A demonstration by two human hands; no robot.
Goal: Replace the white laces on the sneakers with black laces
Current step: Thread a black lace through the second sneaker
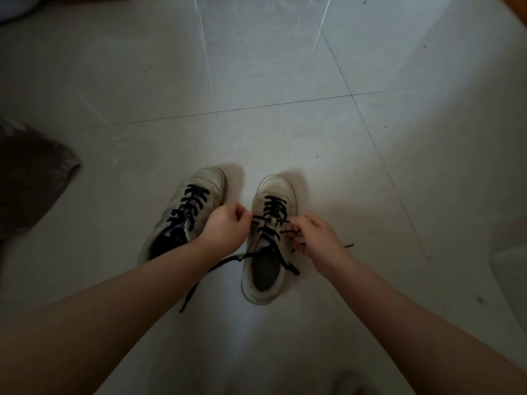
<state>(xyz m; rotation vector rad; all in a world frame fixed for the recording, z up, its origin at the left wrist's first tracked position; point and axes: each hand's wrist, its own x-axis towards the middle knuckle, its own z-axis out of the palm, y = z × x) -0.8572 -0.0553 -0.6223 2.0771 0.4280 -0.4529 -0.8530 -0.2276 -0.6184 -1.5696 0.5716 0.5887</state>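
**Lace could slip or go uneven on the second sneaker**

Two pale sneakers stand side by side on the tiled floor [285, 124]. The left sneaker [196, 201], at about 11 o'clock from the hands, already carries black lacing. On the right sneaker [271, 238] the black lace [271, 220] is crossed most of the way up. The left hand [225, 226] pinches the lace at the shoe's 9 o'clock edge; the right hand [316, 238] has its fingers [296, 223] closed on the lace at 3 o'clock, though dim light hides which eyelet. One loose end [199, 283] trails toward 7 o'clock. Risks, as I judge: uneven pulling leaving mismatched ends, a skipped eyelet, or the shoe sliding on the smooth tile.
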